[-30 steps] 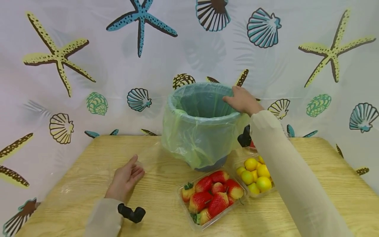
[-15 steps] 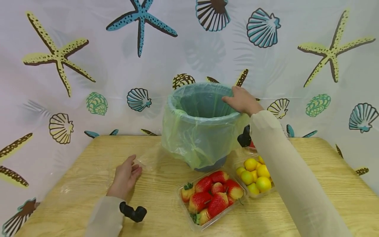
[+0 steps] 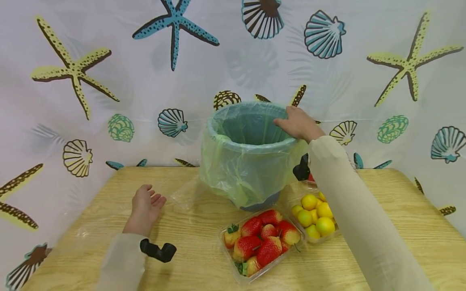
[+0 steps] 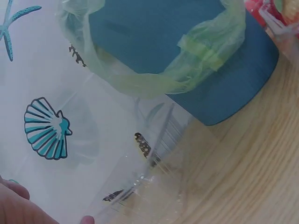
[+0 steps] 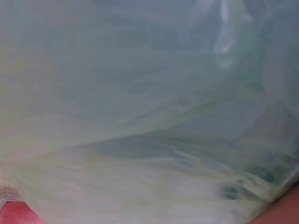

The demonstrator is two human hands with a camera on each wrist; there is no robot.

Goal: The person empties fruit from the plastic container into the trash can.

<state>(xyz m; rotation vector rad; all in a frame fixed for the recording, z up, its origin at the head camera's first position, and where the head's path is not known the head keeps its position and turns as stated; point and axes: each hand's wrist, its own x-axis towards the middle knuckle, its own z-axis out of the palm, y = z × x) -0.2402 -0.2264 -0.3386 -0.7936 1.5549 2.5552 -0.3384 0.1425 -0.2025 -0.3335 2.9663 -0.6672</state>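
Note:
A blue bin (image 4: 224,100) stands on the table with a thin yellow-green bag (image 3: 240,173) lining it and folded down over its rim. My right hand (image 3: 300,123) grips the rim at the right, thumb on the inner side. Bag film fills the right wrist view. To the left of the bin, my left hand (image 3: 145,208) is held palm up over the table, fingers loosely bent with nothing in them. Near its fingers lies a clear plastic film (image 3: 185,198), seen also in the left wrist view, where the thumb (image 4: 21,205) shows at the corner.
A clear tray (image 3: 271,264) of strawberries (image 3: 268,249) sits in front of the bin. Beside it, partly behind my right sleeve, is another tray with round yellow fruits (image 3: 325,226). Something red (image 3: 311,178) shows behind my right wrist. A patterned curtain (image 3: 251,72) hangs behind the table.
My left hand has moved left, away from the bin, and its palm has turned more upward. The right hand stays on the rim.

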